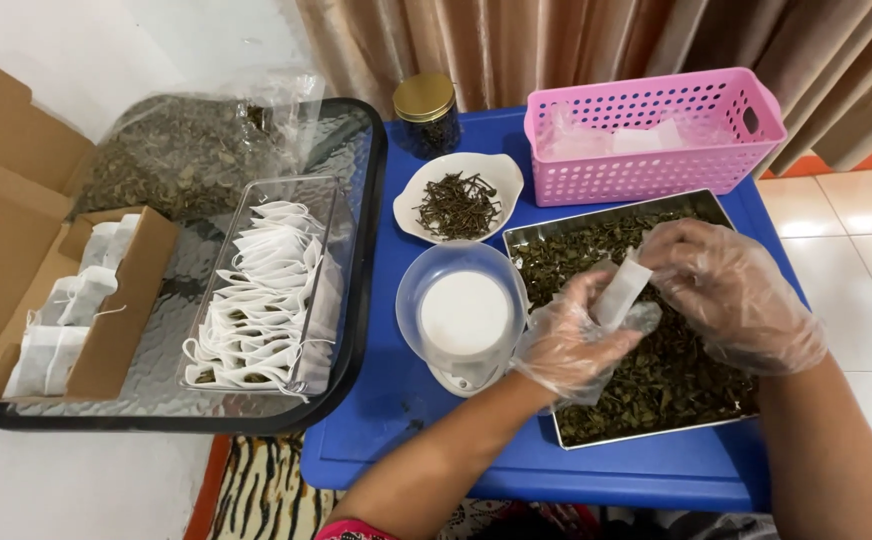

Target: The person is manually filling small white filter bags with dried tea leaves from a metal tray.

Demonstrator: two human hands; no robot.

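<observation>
Head view shows us a small white filter bag [624, 290] held above a steel tray [656, 432] of dried green leaves [671, 375]. Our left hand [574, 340], in a thin clear glove, pinches the bag's lower part between thumb and fingers, and our right hand [736, 295], gloved the same way, closes its fingertips on the bag's upper edge. Both hands hover over the tray, which rests on a blue table [396, 400].

Just left of the tray stands a small scale with a clear round bowl [461, 310] on top; the left wrist is just beside it. Behind the bowl sits a white dish [456, 200] with dark thin twigs, and behind that a dark jar with a gold lid [426, 110]. A pink slotted basket [651, 135] stands behind the tray, with pale packets inside.

Further left lies a black-rimmed glass tray [356, 300]. On it we see a clear container [266, 290] packed with filled white bags, a big plastic sack of dried leaves [176, 155], and an open cardboard box [86, 300] holding more white bags. A curtain [556, 40] hangs behind the table.
</observation>
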